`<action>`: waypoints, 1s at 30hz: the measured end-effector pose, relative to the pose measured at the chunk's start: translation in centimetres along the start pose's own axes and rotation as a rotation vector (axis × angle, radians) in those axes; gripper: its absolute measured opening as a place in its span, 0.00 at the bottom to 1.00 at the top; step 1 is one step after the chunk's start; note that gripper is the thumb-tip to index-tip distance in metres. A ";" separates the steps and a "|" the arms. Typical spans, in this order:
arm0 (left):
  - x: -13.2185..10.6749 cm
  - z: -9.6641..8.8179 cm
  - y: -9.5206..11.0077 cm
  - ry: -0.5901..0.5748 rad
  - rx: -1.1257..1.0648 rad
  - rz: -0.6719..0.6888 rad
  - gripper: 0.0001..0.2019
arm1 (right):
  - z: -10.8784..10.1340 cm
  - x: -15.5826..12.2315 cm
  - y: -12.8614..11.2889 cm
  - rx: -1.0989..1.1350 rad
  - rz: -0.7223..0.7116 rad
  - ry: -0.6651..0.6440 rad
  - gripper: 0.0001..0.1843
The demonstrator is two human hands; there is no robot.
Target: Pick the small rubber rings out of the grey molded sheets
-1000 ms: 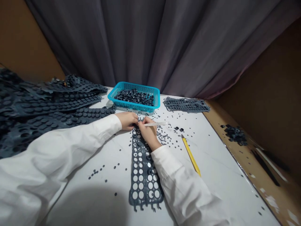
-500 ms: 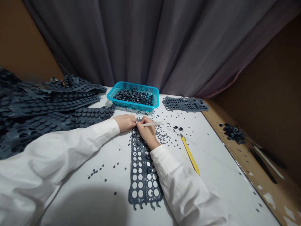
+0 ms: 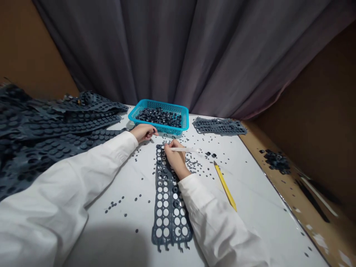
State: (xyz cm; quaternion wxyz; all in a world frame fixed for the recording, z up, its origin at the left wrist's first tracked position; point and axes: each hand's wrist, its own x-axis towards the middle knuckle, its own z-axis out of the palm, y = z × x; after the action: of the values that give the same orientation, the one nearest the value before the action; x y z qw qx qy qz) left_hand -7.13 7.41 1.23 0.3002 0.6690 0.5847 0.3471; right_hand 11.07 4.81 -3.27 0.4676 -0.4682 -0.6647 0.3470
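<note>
Lightly, right-hand fingers (image 3: 168,147) pinch a white stick (image 3: 185,149); left-hand fingers (image 3: 150,130) curl loosely, empty.

White stick (image 3: 183,149) held above perforated grey rubber strip (image 3: 156,218).

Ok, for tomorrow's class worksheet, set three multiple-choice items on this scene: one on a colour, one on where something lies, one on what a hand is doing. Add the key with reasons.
1. What colour is the plastic basket?
A. Red
B. Bright blue
C. Yellow

2. Where does the yellow pencil lie?
A. Inside the basket
B. On the white tabletop, right of the perforated dark grey strip
C. Under the strip

3. What is the right hand doing?
A. Pinching a pale stick
B. Lying open and empty
C. Reaching into the basket

Key:
1. B, its walls and rim are bright blue.
2. B, it lies apart from the strip, on the table.
3. A, the fingers hold the stick above the strip's upper end.
</note>
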 end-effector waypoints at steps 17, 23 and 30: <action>0.0 0.7 -0.2 -0.330 0.424 0.252 0.13 | 0.3 0.3 0.0 -0.034 0.041 0.003 0.16; 0.6 1.0 0.7 -0.468 0.640 0.426 0.11 | 0.3 0.2 -0.3 -0.085 0.064 -0.015 0.17; 0.0 1.4 0.4 -0.475 0.820 0.533 0.06 | 0.3 0.0 -0.1 -0.127 0.049 -0.028 0.13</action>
State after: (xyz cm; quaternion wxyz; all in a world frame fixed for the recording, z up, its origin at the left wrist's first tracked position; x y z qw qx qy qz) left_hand -5.76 7.40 0.72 0.0402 0.9163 0.3985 -0.0062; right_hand 10.72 4.80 -3.27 0.4189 -0.5082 -0.6800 0.3223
